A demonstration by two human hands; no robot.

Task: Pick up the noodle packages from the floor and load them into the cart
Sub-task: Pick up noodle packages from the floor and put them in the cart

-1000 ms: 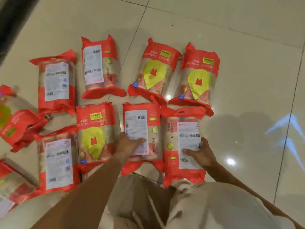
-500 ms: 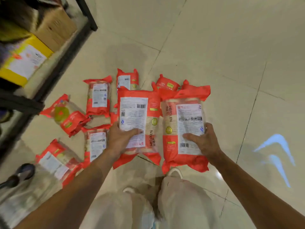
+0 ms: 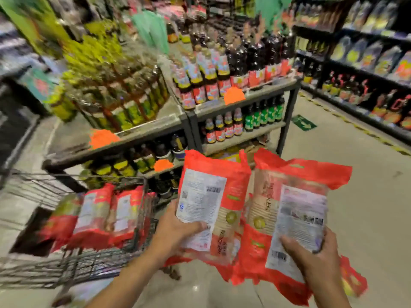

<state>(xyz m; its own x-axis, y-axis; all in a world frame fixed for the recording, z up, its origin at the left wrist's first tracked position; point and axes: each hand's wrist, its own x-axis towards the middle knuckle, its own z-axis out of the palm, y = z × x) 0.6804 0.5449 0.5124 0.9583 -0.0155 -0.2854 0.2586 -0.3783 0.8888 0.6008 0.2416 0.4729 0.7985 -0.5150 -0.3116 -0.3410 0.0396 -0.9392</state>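
My left hand (image 3: 175, 232) grips a red noodle package (image 3: 213, 205) by its lower edge, white label toward me. My right hand (image 3: 315, 256) grips a second red noodle package (image 3: 289, 210) beside it. Both packages are held upright in the air, side by side, to the right of the wire cart (image 3: 73, 267). Several red noodle packages (image 3: 97, 214) stand inside the cart at lower left. Another red package (image 3: 353, 281) peeks out on the floor behind my right wrist. The picture is blurred.
A grey metal shelf rack (image 3: 242, 101) full of sauce bottles stands just behind the cart and my hands. More shelves (image 3: 367, 70) line the right side. An aisle of pale floor tile (image 3: 367, 196) runs between them.
I have stood up and my view has swung from the floor to the shelves and cart. Both packages have risen with my hands and moved toward the cart.
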